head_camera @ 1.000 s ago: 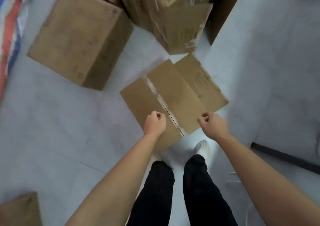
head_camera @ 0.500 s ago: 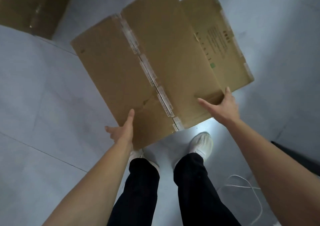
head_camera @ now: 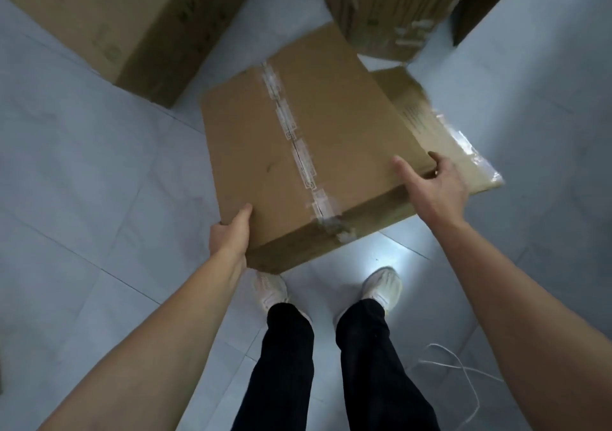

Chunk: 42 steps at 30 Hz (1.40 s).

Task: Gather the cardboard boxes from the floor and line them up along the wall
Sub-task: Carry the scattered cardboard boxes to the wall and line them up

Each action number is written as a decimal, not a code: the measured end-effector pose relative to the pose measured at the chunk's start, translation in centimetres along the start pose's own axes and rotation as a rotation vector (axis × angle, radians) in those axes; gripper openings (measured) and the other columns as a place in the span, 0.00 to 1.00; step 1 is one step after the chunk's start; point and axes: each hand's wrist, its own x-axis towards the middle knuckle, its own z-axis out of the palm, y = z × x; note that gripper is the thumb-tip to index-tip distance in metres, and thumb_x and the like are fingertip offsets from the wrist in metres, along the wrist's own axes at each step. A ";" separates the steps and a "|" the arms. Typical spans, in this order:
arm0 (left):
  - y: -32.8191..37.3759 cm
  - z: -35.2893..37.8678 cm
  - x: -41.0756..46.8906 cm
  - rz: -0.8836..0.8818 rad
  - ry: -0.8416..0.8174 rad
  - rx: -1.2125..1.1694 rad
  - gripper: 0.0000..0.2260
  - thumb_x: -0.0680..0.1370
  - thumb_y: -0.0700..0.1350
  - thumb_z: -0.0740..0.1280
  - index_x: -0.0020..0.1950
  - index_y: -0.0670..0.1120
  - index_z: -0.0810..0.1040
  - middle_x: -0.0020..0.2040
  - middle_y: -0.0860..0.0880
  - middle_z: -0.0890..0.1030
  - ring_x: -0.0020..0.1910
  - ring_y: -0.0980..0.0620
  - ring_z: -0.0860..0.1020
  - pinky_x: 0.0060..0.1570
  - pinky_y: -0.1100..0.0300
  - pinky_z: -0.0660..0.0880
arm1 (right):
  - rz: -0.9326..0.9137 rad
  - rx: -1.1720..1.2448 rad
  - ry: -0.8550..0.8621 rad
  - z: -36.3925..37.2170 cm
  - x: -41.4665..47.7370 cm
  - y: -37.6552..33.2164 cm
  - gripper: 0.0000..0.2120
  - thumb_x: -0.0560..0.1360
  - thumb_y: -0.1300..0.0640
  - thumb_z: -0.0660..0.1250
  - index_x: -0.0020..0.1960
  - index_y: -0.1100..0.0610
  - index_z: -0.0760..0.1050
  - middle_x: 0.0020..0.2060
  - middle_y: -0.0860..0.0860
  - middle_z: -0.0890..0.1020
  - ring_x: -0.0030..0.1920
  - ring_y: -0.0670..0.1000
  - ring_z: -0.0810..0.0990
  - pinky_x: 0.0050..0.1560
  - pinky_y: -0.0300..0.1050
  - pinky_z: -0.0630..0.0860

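Note:
A brown cardboard box (head_camera: 265, 152) with a taped seam down its top is lifted off the floor in front of me, tilted. My left hand (head_camera: 231, 235) grips its near left corner, thumb on top and fingers hidden underneath. My right hand (head_camera: 433, 185) grips its near right corner, thumb on the top face and fingers wrapped over the side. A loose flap (head_camera: 440, 126) with clear tape sticks out to the right.
A large cardboard box (head_camera: 109, 17) lies on the grey tiled floor at upper left. Another taped box (head_camera: 387, 3) stands at top centre. A white cord (head_camera: 463, 374) curls on the floor at lower right. My feet in white shoes stand below the held box.
My fists opened and took hold of the box's near corners. The box has come up off the floor and turned, its near side face now showing.

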 end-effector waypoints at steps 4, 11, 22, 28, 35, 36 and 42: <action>7.1 -6.2 -4.0 0.066 0.007 -0.094 0.27 0.68 0.59 0.72 0.60 0.43 0.78 0.56 0.46 0.81 0.51 0.45 0.80 0.47 0.55 0.77 | -0.103 0.057 0.023 -6.3 -0.6 -8.6 0.42 0.62 0.18 0.61 0.56 0.52 0.81 0.52 0.53 0.83 0.58 0.58 0.79 0.63 0.58 0.74; 13.3 -12.2 -12.6 0.099 -0.236 -0.324 0.20 0.66 0.66 0.66 0.45 0.52 0.79 0.51 0.48 0.85 0.51 0.46 0.81 0.54 0.47 0.76 | -0.160 0.187 -0.163 -15.0 -6.6 -15.7 0.44 0.64 0.24 0.68 0.74 0.43 0.65 0.65 0.45 0.72 0.64 0.52 0.72 0.67 0.53 0.70; 10.3 -31.4 -28.0 0.302 0.145 -0.497 0.21 0.79 0.66 0.59 0.57 0.51 0.76 0.52 0.51 0.78 0.53 0.49 0.75 0.55 0.50 0.71 | -0.411 0.269 -0.284 -18.3 -23.6 -24.5 0.40 0.68 0.31 0.72 0.74 0.47 0.67 0.66 0.48 0.75 0.65 0.52 0.73 0.69 0.53 0.69; 3.9 -48.1 -35.8 0.294 0.452 -0.919 0.15 0.75 0.66 0.67 0.44 0.55 0.76 0.47 0.57 0.78 0.47 0.57 0.74 0.52 0.56 0.68 | -0.573 0.390 -0.436 -16.8 -38.4 -34.2 0.29 0.72 0.36 0.72 0.65 0.50 0.70 0.58 0.48 0.76 0.60 0.52 0.76 0.63 0.51 0.73; -7.0 -66.0 -39.7 0.237 0.724 -1.193 0.13 0.75 0.62 0.66 0.45 0.53 0.80 0.44 0.54 0.82 0.47 0.55 0.78 0.48 0.55 0.72 | -0.692 0.369 -0.621 -9.2 -58.5 -41.7 0.30 0.70 0.33 0.69 0.61 0.51 0.66 0.56 0.51 0.76 0.53 0.53 0.76 0.53 0.50 0.69; -9.3 -68.4 -39.8 0.227 0.757 -1.237 0.13 0.75 0.61 0.66 0.45 0.53 0.80 0.44 0.54 0.83 0.47 0.55 0.78 0.46 0.56 0.72 | -0.730 0.361 -0.649 -7.7 -62.0 -42.0 0.28 0.71 0.34 0.68 0.60 0.51 0.66 0.55 0.52 0.76 0.53 0.53 0.77 0.52 0.50 0.69; -25.3 -82.7 -40.2 0.150 0.915 -1.468 0.10 0.73 0.58 0.68 0.40 0.52 0.80 0.41 0.53 0.83 0.45 0.55 0.78 0.39 0.58 0.70 | -0.926 0.220 -0.841 2.8 -83.2 -41.1 0.10 0.76 0.40 0.63 0.47 0.47 0.72 0.44 0.49 0.76 0.43 0.47 0.74 0.45 0.47 0.69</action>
